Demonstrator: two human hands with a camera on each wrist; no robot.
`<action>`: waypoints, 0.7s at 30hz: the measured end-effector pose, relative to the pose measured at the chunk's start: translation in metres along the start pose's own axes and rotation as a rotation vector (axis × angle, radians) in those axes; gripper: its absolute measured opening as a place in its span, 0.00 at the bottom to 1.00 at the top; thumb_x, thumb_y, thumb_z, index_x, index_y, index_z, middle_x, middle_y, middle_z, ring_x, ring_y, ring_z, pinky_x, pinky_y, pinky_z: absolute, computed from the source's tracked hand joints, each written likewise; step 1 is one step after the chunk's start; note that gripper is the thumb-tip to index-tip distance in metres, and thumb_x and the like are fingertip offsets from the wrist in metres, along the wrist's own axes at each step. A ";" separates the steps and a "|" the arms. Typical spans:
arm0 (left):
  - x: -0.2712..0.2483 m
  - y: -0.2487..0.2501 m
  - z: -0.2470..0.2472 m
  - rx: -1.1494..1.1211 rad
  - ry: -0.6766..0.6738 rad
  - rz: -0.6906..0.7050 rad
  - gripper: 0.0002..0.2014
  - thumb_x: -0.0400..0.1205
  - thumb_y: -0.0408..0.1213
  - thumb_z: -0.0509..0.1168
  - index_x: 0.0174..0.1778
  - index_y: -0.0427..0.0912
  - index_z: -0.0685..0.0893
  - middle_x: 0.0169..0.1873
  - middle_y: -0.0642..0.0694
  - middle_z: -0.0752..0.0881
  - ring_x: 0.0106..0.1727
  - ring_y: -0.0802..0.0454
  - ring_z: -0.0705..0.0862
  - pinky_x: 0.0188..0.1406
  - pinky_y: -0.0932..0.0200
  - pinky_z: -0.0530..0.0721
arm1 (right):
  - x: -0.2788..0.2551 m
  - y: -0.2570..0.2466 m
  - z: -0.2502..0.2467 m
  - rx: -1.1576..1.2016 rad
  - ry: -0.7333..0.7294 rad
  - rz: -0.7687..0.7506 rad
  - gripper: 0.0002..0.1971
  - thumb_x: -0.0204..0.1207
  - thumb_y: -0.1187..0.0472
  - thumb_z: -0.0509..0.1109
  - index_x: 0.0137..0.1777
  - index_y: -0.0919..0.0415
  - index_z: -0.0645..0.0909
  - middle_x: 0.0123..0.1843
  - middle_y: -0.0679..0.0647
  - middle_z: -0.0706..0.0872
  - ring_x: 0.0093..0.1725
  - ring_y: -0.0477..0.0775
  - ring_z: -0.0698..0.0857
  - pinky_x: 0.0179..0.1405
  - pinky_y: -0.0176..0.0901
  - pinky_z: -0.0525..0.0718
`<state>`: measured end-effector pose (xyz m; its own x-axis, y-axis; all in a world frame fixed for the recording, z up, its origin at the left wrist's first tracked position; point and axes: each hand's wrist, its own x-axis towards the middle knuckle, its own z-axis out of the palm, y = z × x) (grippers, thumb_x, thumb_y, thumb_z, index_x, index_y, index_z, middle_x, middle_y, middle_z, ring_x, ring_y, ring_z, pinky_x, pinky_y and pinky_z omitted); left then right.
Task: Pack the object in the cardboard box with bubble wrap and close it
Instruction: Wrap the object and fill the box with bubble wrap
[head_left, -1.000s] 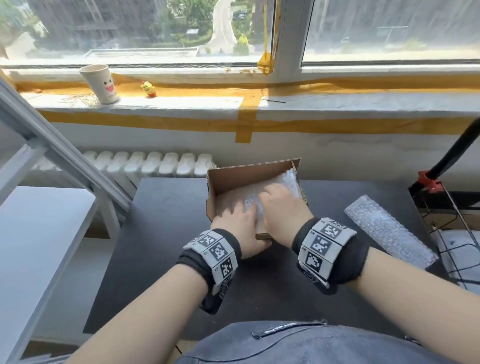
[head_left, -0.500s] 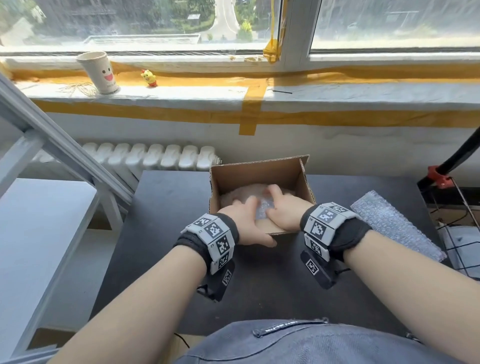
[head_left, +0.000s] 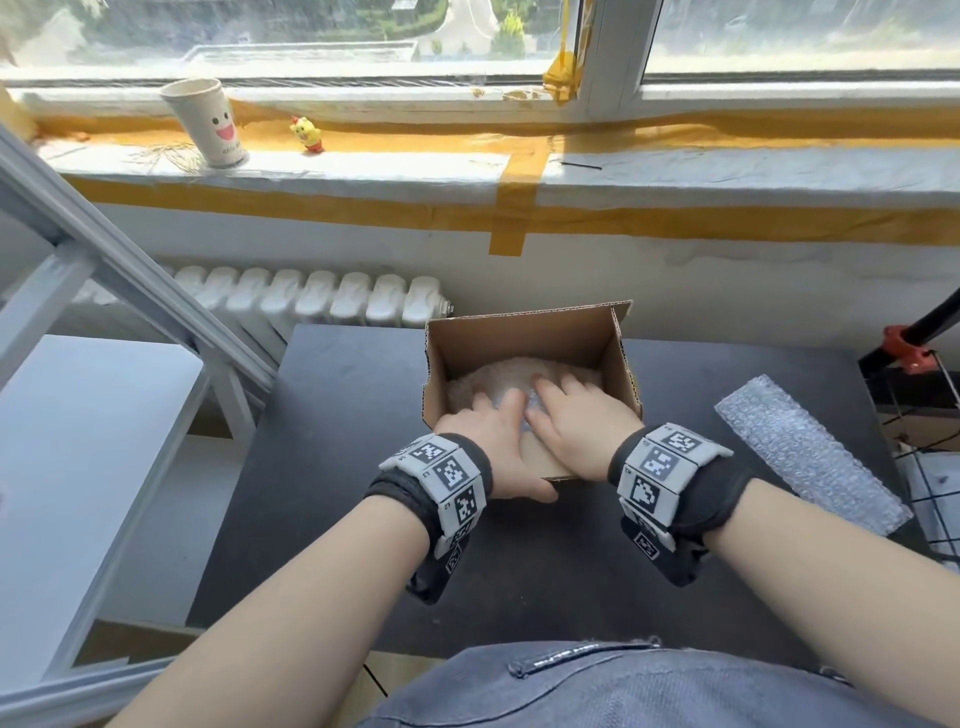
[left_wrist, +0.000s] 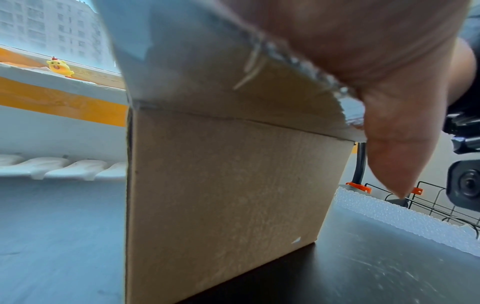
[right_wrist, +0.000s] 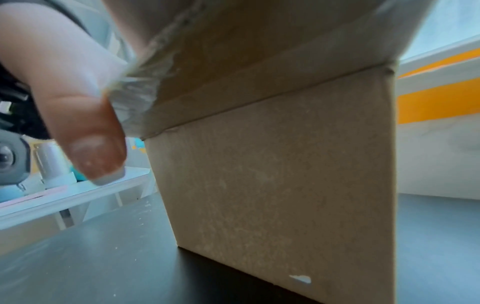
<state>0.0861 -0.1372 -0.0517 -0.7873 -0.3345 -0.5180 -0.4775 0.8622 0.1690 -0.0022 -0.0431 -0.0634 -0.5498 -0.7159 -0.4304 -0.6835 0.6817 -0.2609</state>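
An open cardboard box (head_left: 524, 332) stands on the black table (head_left: 332, 467). Crumpled bubble wrap (head_left: 493, 378) lies low inside it, and whatever is under the wrap is hidden. My left hand (head_left: 493, 441) and right hand (head_left: 566, 423) reach side by side over the near flap, with straight fingers pressing down on the wrap. The flap (left_wrist: 207, 86) is bent outward under my palms. Both wrist views face the box's front wall (right_wrist: 285, 174), with my left thumb (left_wrist: 389, 154) and right thumb (right_wrist: 91, 144) hanging outside it. A spare strip of bubble wrap (head_left: 810, 457) lies to the right.
On the windowsill behind stand a paper cup (head_left: 208, 122) and a small yellow toy chick (head_left: 307, 134). A radiator (head_left: 311, 296) sits below the sill. A white shelf frame (head_left: 78, 441) is at the left. A black pole with a red clamp (head_left: 906, 348) and a wire basket are at the right.
The bubble wrap, which rose to the box's rim, has been pushed down deep inside. Both hands have sunk lower into the box with it.
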 end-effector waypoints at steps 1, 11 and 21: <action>0.000 0.000 0.000 0.002 -0.006 -0.002 0.50 0.58 0.66 0.72 0.72 0.48 0.59 0.62 0.40 0.74 0.60 0.41 0.82 0.54 0.50 0.79 | 0.001 0.001 -0.001 -0.004 -0.026 -0.010 0.28 0.84 0.47 0.46 0.81 0.58 0.56 0.78 0.65 0.66 0.74 0.69 0.69 0.73 0.59 0.69; -0.001 0.001 -0.003 0.012 0.003 -0.012 0.49 0.59 0.65 0.72 0.71 0.48 0.59 0.62 0.40 0.76 0.60 0.40 0.82 0.54 0.52 0.76 | 0.005 0.004 -0.005 -0.058 -0.064 -0.032 0.29 0.84 0.45 0.45 0.83 0.56 0.51 0.81 0.65 0.62 0.77 0.69 0.66 0.76 0.59 0.66; -0.022 0.006 -0.007 0.100 0.145 0.031 0.50 0.61 0.68 0.70 0.76 0.49 0.61 0.78 0.38 0.62 0.74 0.39 0.71 0.74 0.44 0.68 | -0.019 -0.006 -0.016 -0.034 0.126 -0.066 0.19 0.84 0.55 0.53 0.69 0.65 0.70 0.69 0.64 0.73 0.70 0.64 0.72 0.69 0.52 0.69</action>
<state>0.0977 -0.1279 -0.0332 -0.8525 -0.3519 -0.3866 -0.4163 0.9043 0.0949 0.0047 -0.0357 -0.0402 -0.5576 -0.7738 -0.3006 -0.7349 0.6285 -0.2549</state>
